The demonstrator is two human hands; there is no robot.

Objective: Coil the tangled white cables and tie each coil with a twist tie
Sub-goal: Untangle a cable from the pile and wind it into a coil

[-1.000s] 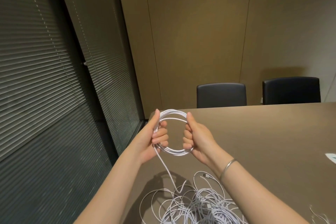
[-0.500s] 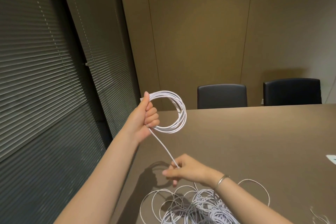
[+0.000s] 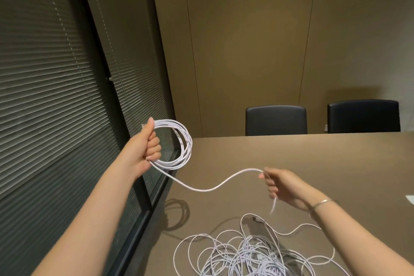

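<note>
Off the left edge of the surface (image 3: 291,159), beside the slatted blinds (image 3: 44,96): left hand (image 3: 143,150) raised in a fist, fingers curled tight round one side of a coil (image 3: 182,141) of several white loops, held upright in the air. Likely trouble here: loops of uneven size, so a slack grip could spill the outer turns and undo the coil. From the bottom of that fist, a free run of cable (image 3: 201,188) sagging in a shallow curve over the near-left part of the surface and rising to the right hand (image 3: 280,184), which pinches it between thumb and fingertips, a short tail hanging blurred below the palm. Risk in the span: a twist carried into the next loop, giving a figure-eight instead of a flat turn; too long a pull, giving a loop larger than the rest. Below, at the near edge, the tangled pile (image 3: 251,255) of white cables, many overlapping rings with a connector (image 3: 256,219) lying at its top. Hard to tell which strand feeds the right hand; a sharp tug could cinch a knot in the pile or drag the whole heap along. No twist tie plainly seen; a small white scrap (image 3: 410,199) at the right edge too cropped to name. Two dark chairs (image 3: 276,120) at the far edge.
</note>
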